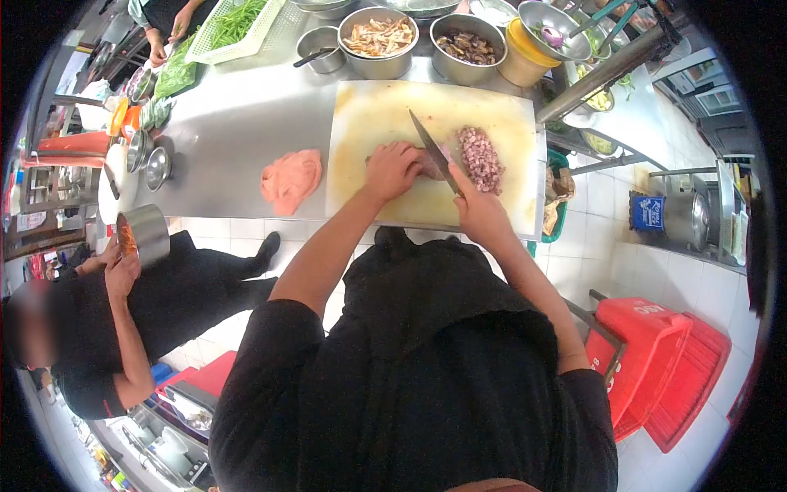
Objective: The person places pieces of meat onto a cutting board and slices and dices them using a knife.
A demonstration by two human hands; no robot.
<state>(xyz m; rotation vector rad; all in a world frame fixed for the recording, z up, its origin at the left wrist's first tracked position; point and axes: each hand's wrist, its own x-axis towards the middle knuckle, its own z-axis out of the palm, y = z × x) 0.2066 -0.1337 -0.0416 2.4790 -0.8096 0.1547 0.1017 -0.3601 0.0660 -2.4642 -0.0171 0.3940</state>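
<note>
My left hand (pixel 393 170), fingers curled together, presses a piece of dark pinkish meat (pixel 431 169) onto the large yellowed white cutting board (pixel 361 115). Partly covered by that hand, the meat shows only at its right end. A knife (pixel 428 141) is gripped in my right hand (pixel 478 209), its long blade slanting up and left beside the meat. Right of the blade lies a heap of small diced meat (pixel 480 161). A crumpled pink cloth (pixel 291 180) rests on the steel counter (pixel 221 148), left of the board.
Behind the board stand a pot of sliced mushrooms (pixel 379 41), a pot of darker pieces (pixel 467 49) and a small saucepan (pixel 320 51). A co-worker (pixel 131 328) holds a metal pot (pixel 143 234) at left. Another person's hands (pixel 168 37) are near a green-bean basket (pixel 238 29). Red bins (pixel 648 353) stand lower right.
</note>
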